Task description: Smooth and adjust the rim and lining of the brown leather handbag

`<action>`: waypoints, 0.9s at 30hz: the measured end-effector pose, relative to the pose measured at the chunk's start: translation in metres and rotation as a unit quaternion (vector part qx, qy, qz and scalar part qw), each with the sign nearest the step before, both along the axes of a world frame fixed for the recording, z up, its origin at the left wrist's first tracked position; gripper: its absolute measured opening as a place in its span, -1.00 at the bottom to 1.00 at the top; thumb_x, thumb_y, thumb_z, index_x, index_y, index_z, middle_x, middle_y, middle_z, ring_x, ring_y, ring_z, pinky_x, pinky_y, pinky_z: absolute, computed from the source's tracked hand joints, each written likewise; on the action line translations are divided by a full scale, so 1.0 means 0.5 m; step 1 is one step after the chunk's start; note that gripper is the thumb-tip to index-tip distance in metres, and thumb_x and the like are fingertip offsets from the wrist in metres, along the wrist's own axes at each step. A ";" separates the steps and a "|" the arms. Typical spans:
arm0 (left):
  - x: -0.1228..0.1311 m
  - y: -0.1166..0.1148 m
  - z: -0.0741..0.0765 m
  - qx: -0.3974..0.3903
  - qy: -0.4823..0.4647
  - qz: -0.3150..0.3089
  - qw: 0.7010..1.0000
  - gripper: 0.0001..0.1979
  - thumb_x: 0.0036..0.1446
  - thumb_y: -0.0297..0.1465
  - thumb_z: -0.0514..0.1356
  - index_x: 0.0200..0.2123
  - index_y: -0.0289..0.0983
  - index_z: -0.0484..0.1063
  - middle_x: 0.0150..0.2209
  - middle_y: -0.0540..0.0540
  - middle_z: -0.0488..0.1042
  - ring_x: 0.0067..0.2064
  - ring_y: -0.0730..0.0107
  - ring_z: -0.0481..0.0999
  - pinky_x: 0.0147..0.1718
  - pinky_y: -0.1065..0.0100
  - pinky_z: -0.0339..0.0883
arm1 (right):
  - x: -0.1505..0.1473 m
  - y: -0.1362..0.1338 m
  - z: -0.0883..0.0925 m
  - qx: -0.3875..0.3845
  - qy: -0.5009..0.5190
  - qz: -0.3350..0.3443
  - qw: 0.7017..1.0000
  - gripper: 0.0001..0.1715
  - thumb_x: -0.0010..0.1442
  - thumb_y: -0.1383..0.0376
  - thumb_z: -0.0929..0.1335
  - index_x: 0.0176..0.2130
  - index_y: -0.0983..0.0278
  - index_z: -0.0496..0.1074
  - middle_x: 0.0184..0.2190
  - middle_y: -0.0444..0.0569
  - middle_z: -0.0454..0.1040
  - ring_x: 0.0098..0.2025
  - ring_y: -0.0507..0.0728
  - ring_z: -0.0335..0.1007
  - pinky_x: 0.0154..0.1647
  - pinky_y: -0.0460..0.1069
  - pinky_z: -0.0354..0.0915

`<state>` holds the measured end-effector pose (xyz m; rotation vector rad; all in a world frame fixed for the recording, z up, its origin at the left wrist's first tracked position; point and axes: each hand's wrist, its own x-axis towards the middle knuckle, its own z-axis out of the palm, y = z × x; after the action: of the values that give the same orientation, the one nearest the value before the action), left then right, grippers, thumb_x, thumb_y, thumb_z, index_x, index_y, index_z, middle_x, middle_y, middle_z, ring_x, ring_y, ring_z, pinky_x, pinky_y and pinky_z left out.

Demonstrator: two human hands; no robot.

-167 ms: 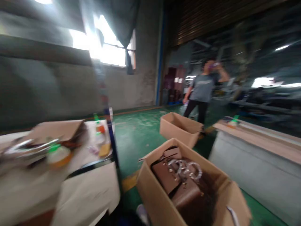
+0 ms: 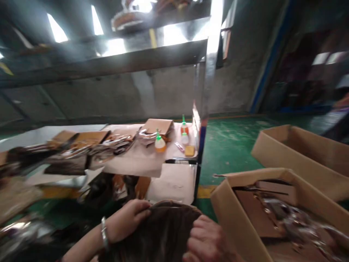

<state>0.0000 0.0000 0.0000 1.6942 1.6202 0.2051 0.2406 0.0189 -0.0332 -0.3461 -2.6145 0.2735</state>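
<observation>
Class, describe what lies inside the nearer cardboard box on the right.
Brown leather pieces and shiny wrapped fittings lie inside the nearer cardboard box. Whatever sits beneath them, and the box floor, is covered.

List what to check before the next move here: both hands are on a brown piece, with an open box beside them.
1. Left hand on the brown leather piece: ok, fingers curl over its top edge.
2. Right hand on it: ok, closed on the right side.
3. Whole piece visible: not ok, the frame cuts off its lower part.
4. Cardboard box open: ok, brown pieces inside.
5. Glue bottle upright on the table: ok.
6. Image sharpness: not ok, motion blur.
</observation>
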 end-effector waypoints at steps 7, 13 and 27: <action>-0.015 -0.024 -0.018 -0.037 -0.039 -0.016 0.998 -0.73 0.10 -0.30 -0.02 -0.48 -0.35 0.33 -0.59 0.05 0.15 -0.52 0.51 0.12 -0.58 0.51 0.03 | 0.037 0.066 0.030 -0.159 -0.174 -0.047 0.971 -0.59 0.25 0.24 0.16 -0.60 0.27 0.18 -0.61 -0.14 0.31 -0.50 0.01 0.22 -0.43 -0.07 0.10; 0.002 0.010 -0.051 -0.044 -0.032 -0.023 0.998 -0.77 0.07 -0.34 -0.01 -0.50 -0.34 0.33 -0.59 0.03 0.19 -0.50 0.49 0.15 -0.57 0.51 0.02 | -0.018 0.082 -0.018 -0.265 -0.146 -0.114 0.946 -0.91 0.15 0.36 0.28 -0.40 0.25 0.23 -0.44 -0.16 0.33 -0.42 0.01 0.26 -0.41 -0.11 0.16; -0.028 0.022 -0.059 -0.058 -0.024 -0.027 0.998 -0.70 0.08 -0.27 -0.03 -0.45 -0.35 0.38 -0.59 0.02 0.21 -0.50 0.48 0.17 -0.54 0.49 0.05 | -0.118 0.111 -0.039 -0.122 -0.136 -0.126 0.975 -0.86 0.12 0.27 0.33 -0.28 0.28 0.32 -0.30 -0.02 0.31 -0.19 0.15 0.22 -0.17 0.03 0.24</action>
<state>-0.0138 0.0110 -0.0294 1.6304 1.5199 0.1212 0.1816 0.0743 -0.0527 -0.8484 -2.7649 0.4912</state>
